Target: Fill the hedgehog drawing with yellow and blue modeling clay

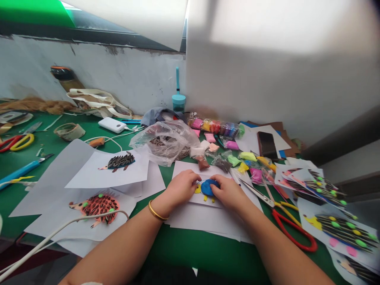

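Observation:
A blue clay body [207, 189] lies flat on a white sheet of paper [192, 201], joined to a small yellow clay head [197, 189] and short yellow feet. My right hand [228, 192] rests on the sheet, its thumb and fingers closed on the right edge of the blue clay. On the other side, my left hand [183, 187] has its fingers curled together beside the yellow head. Whatever its fingertips pinch is too hidden to name. More white sheets are stacked beneath.
A plastic bag [166, 138] of seeds stands behind the paper. Bagged clay pieces [232, 145] lie to its right. Large scissors [276, 204] rest beside my right forearm. Hedgehog pictures [341, 227] overlap at right; another hedgehog sheet [80, 174] lies left. A white cable [68, 225] crosses the left side.

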Available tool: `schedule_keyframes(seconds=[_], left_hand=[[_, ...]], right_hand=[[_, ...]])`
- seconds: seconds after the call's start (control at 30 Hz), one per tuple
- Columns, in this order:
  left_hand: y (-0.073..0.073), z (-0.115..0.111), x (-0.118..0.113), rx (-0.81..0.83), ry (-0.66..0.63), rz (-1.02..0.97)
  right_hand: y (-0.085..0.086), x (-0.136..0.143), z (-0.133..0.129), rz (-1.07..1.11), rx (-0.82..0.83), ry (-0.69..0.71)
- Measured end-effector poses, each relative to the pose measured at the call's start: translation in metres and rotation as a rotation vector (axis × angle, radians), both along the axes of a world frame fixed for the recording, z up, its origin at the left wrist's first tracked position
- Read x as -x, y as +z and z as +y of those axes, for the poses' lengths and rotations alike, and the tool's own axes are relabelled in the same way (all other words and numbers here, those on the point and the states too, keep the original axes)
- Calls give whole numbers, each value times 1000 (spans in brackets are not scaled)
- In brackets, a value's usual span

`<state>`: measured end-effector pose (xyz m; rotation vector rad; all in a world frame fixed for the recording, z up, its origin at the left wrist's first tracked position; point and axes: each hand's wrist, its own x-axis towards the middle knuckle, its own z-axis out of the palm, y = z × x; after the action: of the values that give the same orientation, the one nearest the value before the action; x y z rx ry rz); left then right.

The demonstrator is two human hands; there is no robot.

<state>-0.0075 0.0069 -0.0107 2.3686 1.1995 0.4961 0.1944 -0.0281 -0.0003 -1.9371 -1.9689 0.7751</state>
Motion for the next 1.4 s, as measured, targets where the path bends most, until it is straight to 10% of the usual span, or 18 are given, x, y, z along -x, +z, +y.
schedule_keyframes(seconds=[1.4], left_hand=[[12,-5,0,53,-26,78]], right_hand=[[-3,4,0,227,-9,26]])
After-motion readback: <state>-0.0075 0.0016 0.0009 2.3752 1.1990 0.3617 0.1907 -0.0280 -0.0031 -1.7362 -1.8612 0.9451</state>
